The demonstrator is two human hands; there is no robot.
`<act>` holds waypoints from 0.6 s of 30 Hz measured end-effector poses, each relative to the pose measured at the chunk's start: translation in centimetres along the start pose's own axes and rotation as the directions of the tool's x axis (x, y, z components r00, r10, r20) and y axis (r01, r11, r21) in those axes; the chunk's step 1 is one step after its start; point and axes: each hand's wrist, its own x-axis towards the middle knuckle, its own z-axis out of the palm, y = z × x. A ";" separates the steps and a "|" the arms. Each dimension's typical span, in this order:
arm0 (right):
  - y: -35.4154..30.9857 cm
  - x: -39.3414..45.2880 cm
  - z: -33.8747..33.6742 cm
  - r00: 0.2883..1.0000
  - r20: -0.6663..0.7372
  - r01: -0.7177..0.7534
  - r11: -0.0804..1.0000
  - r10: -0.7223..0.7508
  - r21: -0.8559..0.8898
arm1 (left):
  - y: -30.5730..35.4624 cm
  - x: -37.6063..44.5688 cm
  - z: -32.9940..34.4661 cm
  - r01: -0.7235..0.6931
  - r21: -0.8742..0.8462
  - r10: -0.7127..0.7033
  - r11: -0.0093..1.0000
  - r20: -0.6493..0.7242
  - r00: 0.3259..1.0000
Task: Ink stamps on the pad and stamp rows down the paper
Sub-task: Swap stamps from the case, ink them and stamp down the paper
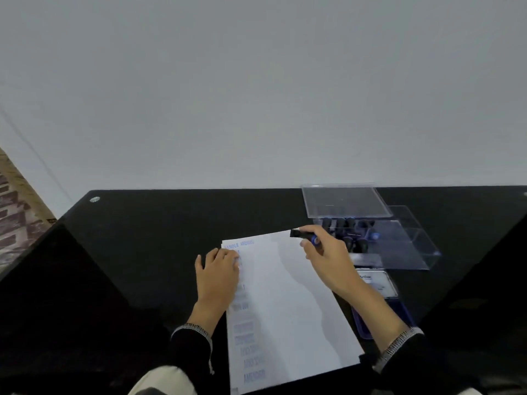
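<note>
A white sheet of paper (288,303) lies on the black table (148,238), its long side running away from the person and tilted a little to the right. Down its left margin runs a column of blue stamped words — the top ones read "SAMPLE" and "AMENDED", the lower ones are too blurred to read. The left hand (218,273) lies flat on the paper's upper left edge, fingers straight and close together, covering part of the column. The right hand (328,256) pinches a black stamp (302,234) with a blue band between thumb and fingers, at the paper's top right corner; whether the stamp touches the sheet cannot be told. Just right of the paper, partly hidden under the right forearm, sits the ink pad (379,283), its white-labelled lid up and a blue base below it. Farther back on the right stands a clear plastic box (405,246) with more dark-handled stamps (346,228) inside, and its clear lid (345,201) stands tilted behind it. Both wrists show dark sleeves (186,349) with patterned cuffs. A plain pale wall (256,95) rises behind the table.
</note>
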 end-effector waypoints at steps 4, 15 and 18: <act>1.9 -3.0 -3.7 0.986 -0.143 -0.085 0.996 0.090 0.040 | 4.6 -0.5 0.0 0.010 0.016 -0.010 1.000 0.001 1.000; 6.7 -7.0 -11.8 0.910 -0.406 -0.084 0.996 0.086 0.024 | 15.5 -3.0 3.9 -0.311 -0.540 0.303 0.782 -0.106 0.947; 7.1 -5.6 -12.9 0.881 -0.469 -0.065 0.998 0.064 0.013 | 15.5 -2.9 4.4 -0.326 -0.490 0.319 0.809 -0.101 0.942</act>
